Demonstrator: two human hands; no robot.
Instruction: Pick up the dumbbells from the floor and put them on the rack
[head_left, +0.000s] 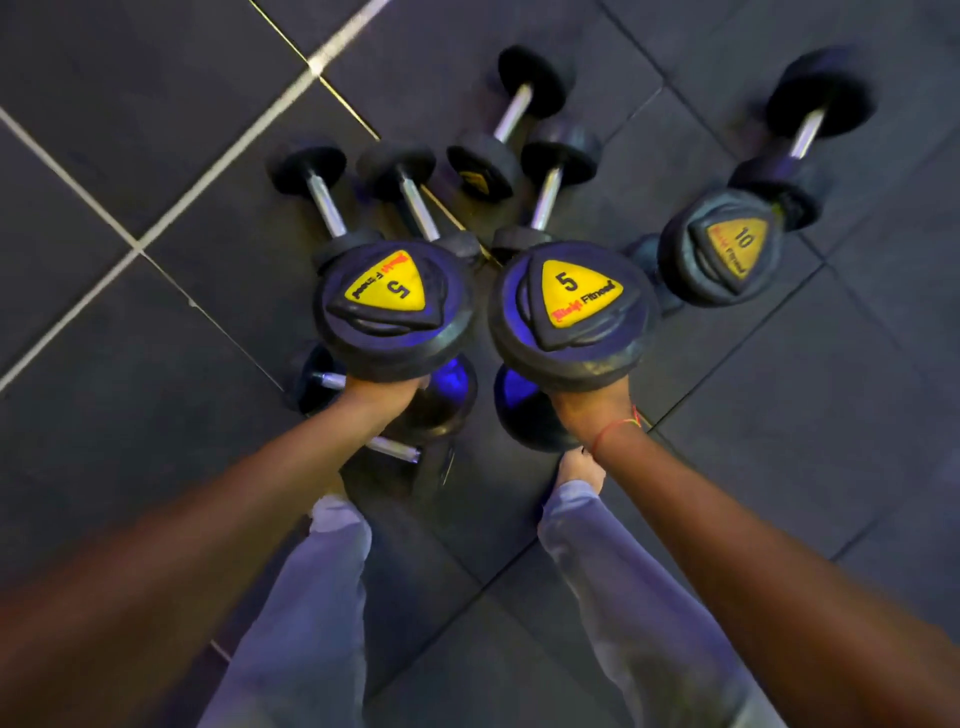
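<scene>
Barely begun, judging by the scene: two 5-marked dumbbells off the floor (156, 130), everything else waiting. No rack anywhere in view, so nothing visibly delivered yet.

Left hand (382, 389): wrapped round the handle of the left 5 dumbbell (395, 306), held upright with the yellow-labelled end plate facing the camera; fingers mostly hidden beneath that plate, but clearly bearing the load. Lower end of the same dumbbell just visible beneath, glowing blue.

Right hand (589, 402): likewise clasped on the handle of the right 5 dumbbell (569, 309), also carried end-up, with a red thread bracelet (615, 428) at the wrist. Both held dumbbells side by side, nearly touching, above the pile.

Left on the floor: a 10 dumbbell (719, 254) propped at the right, another large one (808, 135) beyond it, four small chrome-handled ones (324, 202) clustered ahead, and at least one more chrome-handled dumbbell (332, 382) lying partly hidden under the left hand. Exact count uncertain owing to overlap and blur.

Still ahead, presumably: carrying this pair to the rack, then several more trips for the rest.
</scene>
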